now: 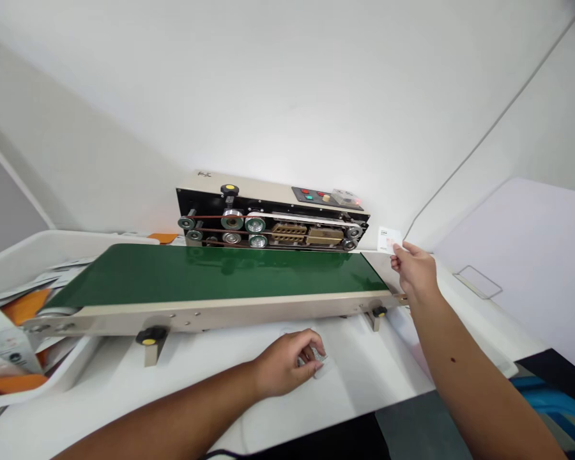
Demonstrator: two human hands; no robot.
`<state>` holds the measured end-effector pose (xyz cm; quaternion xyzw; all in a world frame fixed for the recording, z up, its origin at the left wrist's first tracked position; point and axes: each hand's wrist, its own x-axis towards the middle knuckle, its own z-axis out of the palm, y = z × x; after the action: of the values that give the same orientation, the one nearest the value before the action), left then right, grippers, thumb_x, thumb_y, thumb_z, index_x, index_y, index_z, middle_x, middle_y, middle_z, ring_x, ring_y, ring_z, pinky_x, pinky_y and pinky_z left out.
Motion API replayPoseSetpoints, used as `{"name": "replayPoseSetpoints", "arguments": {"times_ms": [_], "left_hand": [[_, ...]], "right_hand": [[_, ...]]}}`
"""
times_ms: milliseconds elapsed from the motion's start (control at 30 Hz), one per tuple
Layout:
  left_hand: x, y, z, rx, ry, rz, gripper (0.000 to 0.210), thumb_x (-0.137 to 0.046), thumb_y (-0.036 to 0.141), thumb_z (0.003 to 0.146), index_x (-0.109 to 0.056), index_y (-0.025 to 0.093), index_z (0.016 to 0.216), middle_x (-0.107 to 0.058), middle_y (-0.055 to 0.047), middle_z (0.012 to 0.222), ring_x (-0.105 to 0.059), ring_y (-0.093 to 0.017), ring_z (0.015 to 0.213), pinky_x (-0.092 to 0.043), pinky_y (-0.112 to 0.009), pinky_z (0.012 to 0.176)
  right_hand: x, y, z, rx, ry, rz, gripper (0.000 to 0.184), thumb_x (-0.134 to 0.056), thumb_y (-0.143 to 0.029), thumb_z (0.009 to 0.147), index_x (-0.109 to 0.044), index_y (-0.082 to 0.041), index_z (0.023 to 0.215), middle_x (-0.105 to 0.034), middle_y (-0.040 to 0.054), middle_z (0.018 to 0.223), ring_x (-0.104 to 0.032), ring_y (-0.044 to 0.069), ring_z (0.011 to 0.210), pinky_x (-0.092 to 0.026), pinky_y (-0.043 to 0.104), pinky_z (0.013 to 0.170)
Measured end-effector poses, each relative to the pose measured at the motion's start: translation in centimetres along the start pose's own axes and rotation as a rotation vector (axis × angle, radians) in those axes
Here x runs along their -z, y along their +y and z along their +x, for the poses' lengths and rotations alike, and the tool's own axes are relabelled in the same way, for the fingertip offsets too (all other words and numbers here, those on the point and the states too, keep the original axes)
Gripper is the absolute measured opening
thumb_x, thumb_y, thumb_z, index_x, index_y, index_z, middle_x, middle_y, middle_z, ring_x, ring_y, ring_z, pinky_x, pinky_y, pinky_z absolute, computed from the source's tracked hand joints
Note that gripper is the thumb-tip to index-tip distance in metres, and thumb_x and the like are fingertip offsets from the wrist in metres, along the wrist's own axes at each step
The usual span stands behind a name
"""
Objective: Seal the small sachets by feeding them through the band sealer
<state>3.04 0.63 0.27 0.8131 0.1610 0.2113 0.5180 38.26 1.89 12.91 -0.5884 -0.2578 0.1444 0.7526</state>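
My right hand (416,268) pinches a small, flat white packet (387,239) with printing on it, held up at the right end of a band sealing machine (268,198). Below the front rail of the green conveyor belt (211,275), my left hand (292,363) hovers over or rests on the white table, its fingers curled. Something pale and see-through (320,365) shows at those fingertips; I cannot make out what it is. Rollers, red-brown bands and brass blocks are exposed on the machine's front.
A white bin (71,377) at the left holds several printed packets (4,345) and orange pieces (26,306). Black knobs (151,335) stick out under the conveyor. At the right are a wire loop (479,281) and a blue object (551,402) below the table (268,421).
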Motion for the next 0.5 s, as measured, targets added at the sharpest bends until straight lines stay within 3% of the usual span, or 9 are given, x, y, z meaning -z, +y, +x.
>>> {"name": "replayPoseSetpoints", "arguments": {"times_ms": [267,500], "left_hand": [[0.1,-0.1,0.0,0.003,-0.015,0.018,0.019,-0.066,0.025,0.091,-0.062,0.021,0.11,-0.073,-0.004,0.095,-0.07,-0.018,0.084,-0.054,-0.027,0.074],[0.2,-0.3,0.0,-0.023,-0.001,0.071,0.018,-0.066,0.027,0.092,-0.064,0.021,0.109,-0.072,-0.005,0.099,-0.07,-0.018,0.085,-0.053,-0.026,0.073]], "right_hand": [[-2.1,1.2,-0.1,-0.166,-0.235,-0.071,0.043,-0.094,-0.032,0.059,-0.071,-0.013,0.089,-0.056,-0.0036,0.052,-0.046,0.006,0.041,-0.037,0.015,0.033],[-4.2,1.6,-1.2,-0.178,-0.381,-0.188,0.037,-0.091,-0.035,0.064,-0.074,-0.011,0.087,-0.057,-0.0014,0.054,-0.047,0.008,0.043,-0.038,0.018,0.036]]}}
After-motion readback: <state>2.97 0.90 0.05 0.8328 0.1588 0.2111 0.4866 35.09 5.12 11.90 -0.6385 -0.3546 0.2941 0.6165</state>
